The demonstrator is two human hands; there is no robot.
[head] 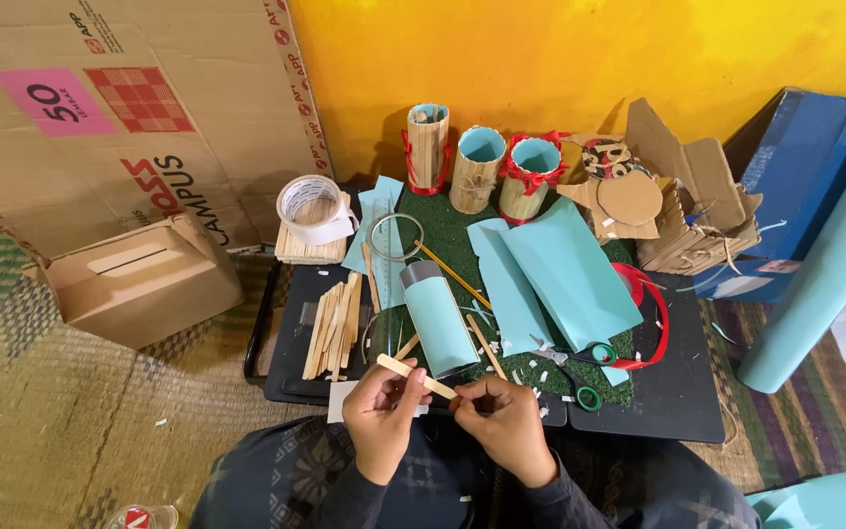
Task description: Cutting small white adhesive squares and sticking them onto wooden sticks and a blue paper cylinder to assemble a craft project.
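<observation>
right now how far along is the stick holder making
Three stick-clad holders stand finished at the back, two tied with red ribbon. A fourth can, wrapped in blue paper, lies bare of sticks. The left hand and right hand hold one wooden stick between them. A pile of loose sticks lies unused.

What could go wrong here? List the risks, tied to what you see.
The wooden stick, pinched between left hand and right hand, may knock the paper-wrapped tube just beyond it. The scissors lie open-handled near the right hand; a sleeve might snag them. Paper scraps could stick to the work.
</observation>
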